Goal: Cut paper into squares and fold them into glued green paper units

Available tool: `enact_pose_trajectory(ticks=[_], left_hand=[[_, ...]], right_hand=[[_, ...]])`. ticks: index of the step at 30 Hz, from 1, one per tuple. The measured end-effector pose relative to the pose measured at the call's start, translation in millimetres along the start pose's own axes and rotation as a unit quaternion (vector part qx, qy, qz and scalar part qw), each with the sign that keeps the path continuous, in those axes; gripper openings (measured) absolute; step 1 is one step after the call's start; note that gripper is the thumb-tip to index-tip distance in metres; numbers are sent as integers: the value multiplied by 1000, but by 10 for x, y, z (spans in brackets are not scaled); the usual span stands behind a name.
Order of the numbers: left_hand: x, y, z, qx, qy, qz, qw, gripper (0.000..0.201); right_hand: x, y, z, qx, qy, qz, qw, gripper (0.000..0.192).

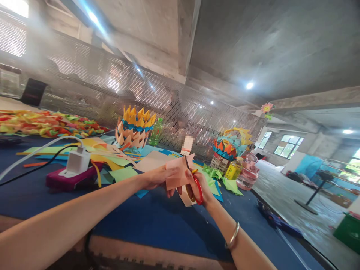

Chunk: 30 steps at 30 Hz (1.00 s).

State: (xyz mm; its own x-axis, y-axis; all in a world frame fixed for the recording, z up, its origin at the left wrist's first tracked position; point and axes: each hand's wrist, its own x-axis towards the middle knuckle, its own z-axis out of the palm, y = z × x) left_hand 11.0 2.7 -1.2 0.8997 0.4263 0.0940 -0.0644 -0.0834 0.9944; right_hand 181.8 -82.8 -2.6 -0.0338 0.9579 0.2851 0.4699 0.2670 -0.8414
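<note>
Blue table [157,221] holds scattered paper; above it, left hand [157,177] pinches a pale pink sheet [176,173], right hand [201,189] closed around red-handled scissors [194,182], blades seemingly biting its top edge.

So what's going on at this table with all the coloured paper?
A person is cutting a pale pink sheet of paper over a blue-covered table. The left hand holds the sheet up, while the right hand works red-handled scissors into it. Paper scraps, folded green pieces and spiky stacked paper crowns lie further back on the table.
</note>
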Motion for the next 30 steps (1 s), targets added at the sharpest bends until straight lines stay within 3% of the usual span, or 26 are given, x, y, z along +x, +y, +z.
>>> enact_pose_trajectory(ticks=[5,18,24,27,30], left_hand=[[-11,-3,29,5,-3,-2,1000,55],[7,-39,18,-4,13,-20,1000,49],[-5,-30,-59,-9,17,-23,1000,48],[-5,15,-149,-18,67,-6,998,46],[-6,65,-234,-28,123,16,992,43]], right_hand=[[-23,-54,7,13,-14,-24,1000,62],[14,11,41,39,15,11,999,62],[28,35,63,-28,47,53,997,66],[76,38,-13,-74,75,69,992,63],[132,70,-233,-162,98,106,976,54]])
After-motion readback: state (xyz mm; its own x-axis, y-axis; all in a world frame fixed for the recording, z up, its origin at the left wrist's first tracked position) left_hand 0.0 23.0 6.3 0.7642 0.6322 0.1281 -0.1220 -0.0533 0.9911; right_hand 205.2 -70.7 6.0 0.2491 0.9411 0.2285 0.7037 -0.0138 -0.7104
